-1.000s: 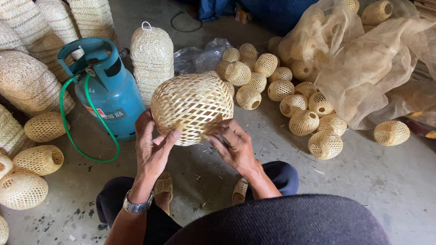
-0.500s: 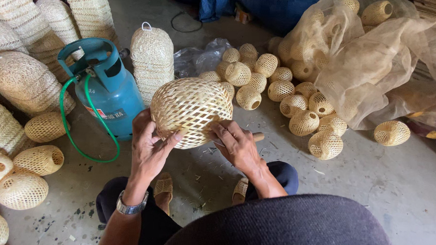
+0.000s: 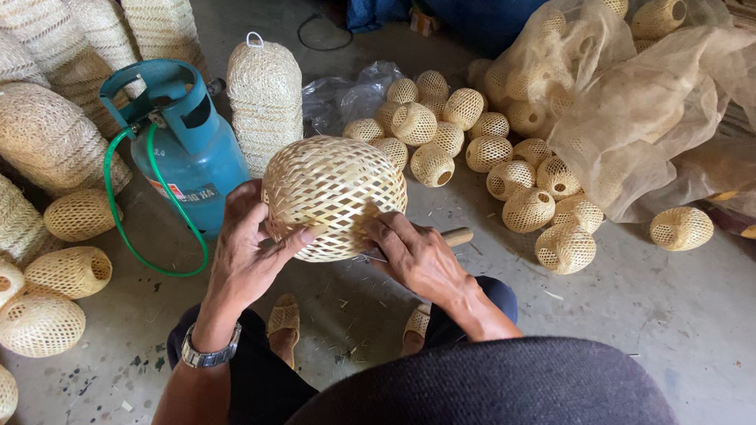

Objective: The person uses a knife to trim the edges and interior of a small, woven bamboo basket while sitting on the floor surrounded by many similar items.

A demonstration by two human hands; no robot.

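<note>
Woven ball: a round bamboo ball point(image 3: 335, 196) is sitting at the centre of the frame, held up between both hands.
Left hand: the left hand point(image 3: 247, 254) is cupping the ball's lower left side, thumb pressing the weave.
Right hand: the right hand point(image 3: 414, 256) is gripping a wooden-handled tool point(image 3: 456, 236) against the ball's lower right edge.
Gas bottle: a blue gas bottle point(image 3: 183, 143) with a green hose point(image 3: 130, 229) is standing left of centre.
Small balls: a heap of small woven balls point(image 3: 481, 149) is lying at the upper right, beside a mesh sack point(image 3: 649, 113).
</note>
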